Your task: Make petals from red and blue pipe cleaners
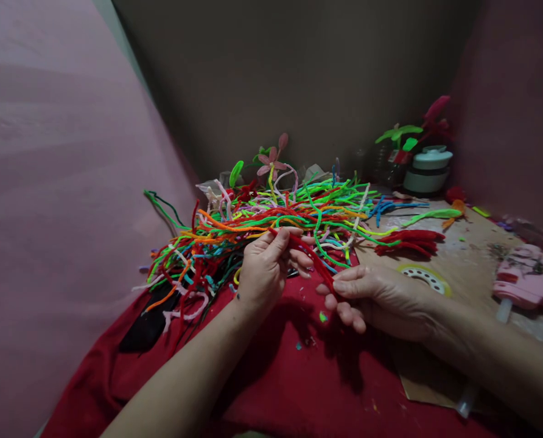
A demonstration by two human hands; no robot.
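Note:
Red pipe cleaners (pixel 315 260) stretch between my two hands above a red cloth (pixel 271 371). My left hand (pixel 274 258) pinches their upper end between thumb and fingers. At the lower end, my right hand (pixel 360 295) grips them between thumb and forefinger, its other fingers loosely curled. How many strands are held I cannot tell. Just beyond my hands lies a large tangled heap of pipe cleaners (pixel 253 222) in green, orange, red, white, pink and blue. A bundle of short red pipe cleaners (pixel 411 243) rests to the right of the heap.
On the right lie a tape roll (pixel 422 278) and a pink glue gun (pixel 529 283) on brown board (pixel 467 249). A lidded jar (pixel 429 170) stands at the back right. A pink pipe-cleaner flower (pixel 271 163) rises behind the heap. Pink fabric (pixel 70 213) hangs at left.

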